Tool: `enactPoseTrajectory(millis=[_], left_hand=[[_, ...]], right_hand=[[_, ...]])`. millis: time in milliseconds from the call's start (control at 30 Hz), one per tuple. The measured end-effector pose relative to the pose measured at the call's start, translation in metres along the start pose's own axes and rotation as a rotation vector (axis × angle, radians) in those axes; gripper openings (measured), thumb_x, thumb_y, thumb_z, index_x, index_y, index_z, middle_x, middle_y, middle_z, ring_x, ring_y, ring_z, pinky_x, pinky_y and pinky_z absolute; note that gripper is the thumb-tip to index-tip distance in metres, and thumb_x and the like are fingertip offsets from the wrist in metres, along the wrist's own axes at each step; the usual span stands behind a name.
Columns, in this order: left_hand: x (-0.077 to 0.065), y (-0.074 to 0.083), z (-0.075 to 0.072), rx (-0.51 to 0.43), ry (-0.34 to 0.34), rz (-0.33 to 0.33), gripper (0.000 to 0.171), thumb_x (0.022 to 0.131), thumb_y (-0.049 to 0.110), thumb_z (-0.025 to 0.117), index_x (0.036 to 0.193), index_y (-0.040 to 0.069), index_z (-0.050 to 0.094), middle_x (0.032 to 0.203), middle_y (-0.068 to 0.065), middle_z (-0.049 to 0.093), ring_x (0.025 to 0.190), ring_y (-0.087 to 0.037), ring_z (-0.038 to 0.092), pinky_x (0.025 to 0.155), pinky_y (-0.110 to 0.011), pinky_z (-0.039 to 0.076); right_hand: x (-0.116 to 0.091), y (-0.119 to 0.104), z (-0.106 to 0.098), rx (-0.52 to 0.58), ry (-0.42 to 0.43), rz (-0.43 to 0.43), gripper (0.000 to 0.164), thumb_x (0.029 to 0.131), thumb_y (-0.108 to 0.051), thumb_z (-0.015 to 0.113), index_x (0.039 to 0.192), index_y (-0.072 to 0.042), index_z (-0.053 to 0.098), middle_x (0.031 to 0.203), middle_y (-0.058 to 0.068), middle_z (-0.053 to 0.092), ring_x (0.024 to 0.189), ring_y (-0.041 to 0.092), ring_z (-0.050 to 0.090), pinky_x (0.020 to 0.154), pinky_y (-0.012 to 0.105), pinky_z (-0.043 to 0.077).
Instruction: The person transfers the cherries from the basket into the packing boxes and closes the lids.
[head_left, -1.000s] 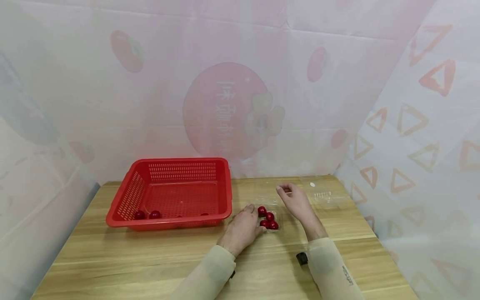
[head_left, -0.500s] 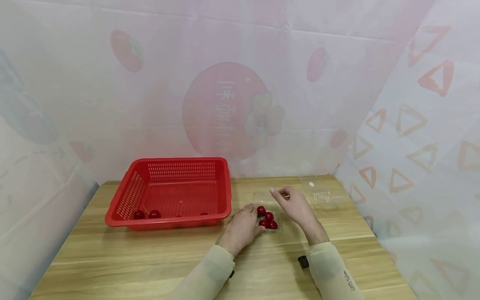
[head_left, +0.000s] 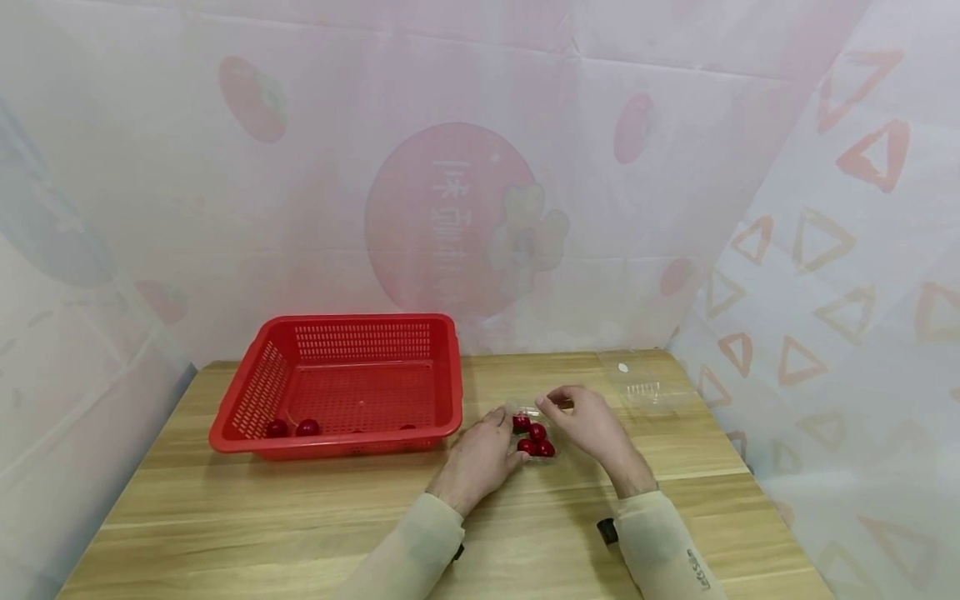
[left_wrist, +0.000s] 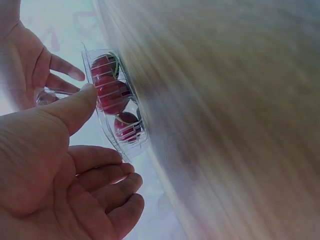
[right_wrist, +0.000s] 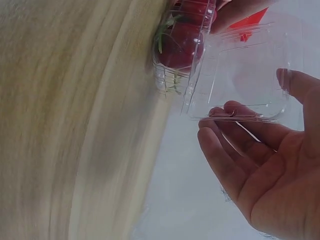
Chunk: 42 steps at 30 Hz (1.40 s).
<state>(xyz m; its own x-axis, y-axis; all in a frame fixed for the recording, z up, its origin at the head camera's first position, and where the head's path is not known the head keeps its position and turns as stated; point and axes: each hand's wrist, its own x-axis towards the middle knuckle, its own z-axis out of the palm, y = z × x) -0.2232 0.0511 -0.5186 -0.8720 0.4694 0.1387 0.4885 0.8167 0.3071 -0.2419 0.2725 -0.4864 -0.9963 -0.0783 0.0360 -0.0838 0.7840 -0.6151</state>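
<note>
In the right wrist view, the right hand has a light grip on the clear lid, the thumb at its outer edge and bent fingertips at a side edge, and the lid stands up from the rim of the clear box holding cherries. The step in hand looks like closing that lid; the next move would call for lowering it squarely over the box, then pressing the edges together. Green stems lie against the box's side wall and might catch in the seam. In the left wrist view, the left hand has thumb and forefinger bent about the box's rim — a steadying grip, it seems, though the thumb would probably need to move clear before the lid can seat. In the head view, the box sits on the counter, in from the far edge and a little right of the middle. The red basket, toward the far left corner, has more cherries along its front wall; another clear container lies near the far right corner — too faint to tell whether it is closed.
</note>
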Motion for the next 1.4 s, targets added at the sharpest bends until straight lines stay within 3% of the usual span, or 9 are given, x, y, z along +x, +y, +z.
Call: enactPoseTrajectory(millis=[300, 667, 833, 1000, 1167, 1267, 1400], left_hand=[[-0.008, -0.005, -0.006, -0.065, 0.013, -0.004, 0.072, 0.107, 0.037, 0.089, 0.16, -0.006, 0.066, 0.165, -0.029, 0.068, 0.145, -0.041, 0.075, 0.122, -0.052, 0.064], [-0.017, -0.012, -0.006, -0.118, -0.055, -0.046, 0.064, 0.11, 0.034, 0.085, 0.156, -0.007, 0.069, 0.167, -0.031, 0.065, 0.149, -0.043, 0.073, 0.124, -0.053, 0.063], [-0.017, -0.014, -0.006, -0.127, -0.039, -0.027, 0.061, 0.109, 0.03, 0.087, 0.155, -0.007, 0.07, 0.164, -0.031, 0.068, 0.148, -0.043, 0.074, 0.123, -0.054, 0.063], [-0.016, -0.014, -0.006, -0.177, -0.024, -0.014, 0.054, 0.108, 0.025, 0.088, 0.15, -0.005, 0.072, 0.148, -0.024, 0.078, 0.134, -0.037, 0.08, 0.117, -0.052, 0.067], [-0.011, -0.015, -0.004, -0.263, 0.002, -0.043, 0.042, 0.112, 0.018, 0.081, 0.146, -0.005, 0.073, 0.126, -0.019, 0.083, 0.114, -0.028, 0.082, 0.105, -0.05, 0.071], [-0.006, -0.016, 0.0, -0.313, 0.021, -0.067, 0.031, 0.112, 0.012, 0.076, 0.139, -0.004, 0.076, 0.109, -0.013, 0.08, 0.097, -0.021, 0.076, 0.092, -0.047, 0.072], [-0.002, -0.016, 0.002, -0.361, 0.011, -0.1, 0.019, 0.112, 0.009, 0.073, 0.128, 0.001, 0.077, 0.095, -0.007, 0.072, 0.084, -0.017, 0.063, 0.079, -0.042, 0.064]], right_hand=[[-0.008, -0.005, -0.001, -0.04, -0.043, -0.021, 0.05, 0.117, -0.037, 0.071, 0.148, 0.003, 0.075, 0.154, 0.026, 0.075, 0.142, 0.048, 0.074, 0.121, 0.067, 0.061], [-0.013, -0.009, 0.001, -0.179, -0.119, -0.054, 0.065, 0.104, -0.041, 0.091, 0.149, 0.003, 0.074, 0.157, 0.026, 0.071, 0.141, 0.048, 0.073, 0.124, 0.067, 0.059], [-0.013, -0.009, 0.006, -0.252, -0.139, -0.062, 0.07, 0.099, -0.04, 0.097, 0.15, 0.002, 0.073, 0.157, 0.023, 0.069, 0.144, 0.047, 0.071, 0.126, 0.065, 0.058], [-0.013, -0.013, 0.007, -0.289, -0.142, -0.063, 0.07, 0.099, -0.038, 0.097, 0.151, 0.002, 0.073, 0.157, 0.022, 0.068, 0.144, 0.047, 0.071, 0.124, 0.065, 0.06], [-0.01, -0.016, 0.008, -0.31, -0.145, -0.048, 0.069, 0.101, -0.036, 0.095, 0.153, 0.003, 0.071, 0.158, 0.022, 0.067, 0.144, 0.046, 0.07, 0.124, 0.064, 0.06], [-0.008, -0.017, 0.009, -0.321, -0.147, -0.048, 0.067, 0.101, -0.033, 0.095, 0.153, 0.003, 0.071, 0.157, 0.022, 0.067, 0.142, 0.046, 0.07, 0.123, 0.064, 0.061], [-0.005, -0.017, 0.012, -0.331, -0.15, -0.059, 0.065, 0.102, -0.032, 0.095, 0.153, 0.002, 0.071, 0.156, 0.021, 0.068, 0.141, 0.046, 0.071, 0.122, 0.063, 0.062]])
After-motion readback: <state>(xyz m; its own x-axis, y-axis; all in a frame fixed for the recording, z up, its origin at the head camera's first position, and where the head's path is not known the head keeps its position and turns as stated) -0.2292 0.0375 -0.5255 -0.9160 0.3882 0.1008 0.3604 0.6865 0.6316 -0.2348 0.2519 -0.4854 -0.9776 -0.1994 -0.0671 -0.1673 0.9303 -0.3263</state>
